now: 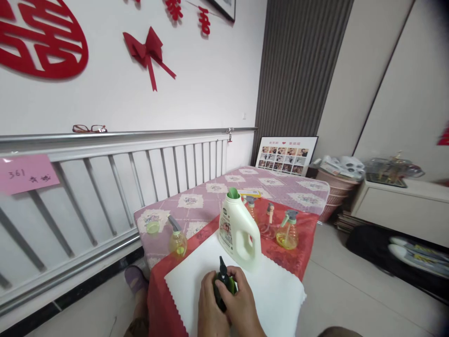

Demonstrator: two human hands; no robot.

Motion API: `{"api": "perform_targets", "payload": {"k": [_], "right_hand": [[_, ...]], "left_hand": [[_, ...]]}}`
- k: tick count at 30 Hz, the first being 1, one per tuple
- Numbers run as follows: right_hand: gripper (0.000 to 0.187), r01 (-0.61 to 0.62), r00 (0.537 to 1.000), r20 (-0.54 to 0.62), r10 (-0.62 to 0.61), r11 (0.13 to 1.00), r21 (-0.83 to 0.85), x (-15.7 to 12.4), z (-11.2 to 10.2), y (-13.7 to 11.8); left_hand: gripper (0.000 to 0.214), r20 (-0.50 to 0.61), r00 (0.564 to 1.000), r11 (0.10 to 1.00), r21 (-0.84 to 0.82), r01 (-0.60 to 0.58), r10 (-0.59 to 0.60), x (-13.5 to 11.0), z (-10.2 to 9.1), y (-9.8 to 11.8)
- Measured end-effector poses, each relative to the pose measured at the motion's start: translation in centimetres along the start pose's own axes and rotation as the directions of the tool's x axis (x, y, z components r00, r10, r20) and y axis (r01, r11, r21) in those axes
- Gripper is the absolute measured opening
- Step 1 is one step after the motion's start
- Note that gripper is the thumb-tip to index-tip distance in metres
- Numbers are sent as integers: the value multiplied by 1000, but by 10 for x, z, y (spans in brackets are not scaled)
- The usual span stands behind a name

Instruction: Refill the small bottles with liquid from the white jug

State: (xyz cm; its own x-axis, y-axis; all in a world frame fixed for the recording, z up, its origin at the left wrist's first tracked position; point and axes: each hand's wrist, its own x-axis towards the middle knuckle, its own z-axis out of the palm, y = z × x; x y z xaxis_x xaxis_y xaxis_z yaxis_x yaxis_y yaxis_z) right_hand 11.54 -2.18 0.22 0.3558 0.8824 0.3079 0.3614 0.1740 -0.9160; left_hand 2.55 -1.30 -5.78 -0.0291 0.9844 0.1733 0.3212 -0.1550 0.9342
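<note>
A bench bears a white mat; left hand and right hand together enclose a dark-nozzled bottle; an even grip should keep it steady.

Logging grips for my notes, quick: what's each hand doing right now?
Left hand: closed around the green-and-black bottle.
Right hand: closed on the same bottle, near its black nozzle.

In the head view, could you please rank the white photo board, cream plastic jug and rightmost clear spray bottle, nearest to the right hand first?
1. Cream plastic jug, ahead.
2. Clear spray bottle, right side.
3. White photo board, far back.
</note>
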Motion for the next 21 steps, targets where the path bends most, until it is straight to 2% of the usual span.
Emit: {"api": "perform_targets", "payload": {"k": [3,7,10,12,14,21], "right_hand": [[12,9,997,80,-10,1000,14,0,-8,0],[28,33,977,208,-44,998,59,-3,-11,4],[41,11,989,144,-15,1000,27,-4,-5,9],[46,-33,997,64,34,999,-13,-3,0,10],[46,-65,997,35,66,997,-42,-1,1,7],[39,30,989,143,-22,998,-55,-2,-11,2]], "left_hand": [[53,8,999,999,-4,-53,53,1,3,-4],[53,-42,999,999,-38,-22,21,0,5,-4],[49,-35,999,997,-77,12,-15,-3,3,2],[47,-32,999,996,-90,-12,10,-5,0,8],[46,-34,999,995,-85,-46,43,-6,-2,14],[44,-52,996,996,-42,-81,78,-7,-4,18]]}}
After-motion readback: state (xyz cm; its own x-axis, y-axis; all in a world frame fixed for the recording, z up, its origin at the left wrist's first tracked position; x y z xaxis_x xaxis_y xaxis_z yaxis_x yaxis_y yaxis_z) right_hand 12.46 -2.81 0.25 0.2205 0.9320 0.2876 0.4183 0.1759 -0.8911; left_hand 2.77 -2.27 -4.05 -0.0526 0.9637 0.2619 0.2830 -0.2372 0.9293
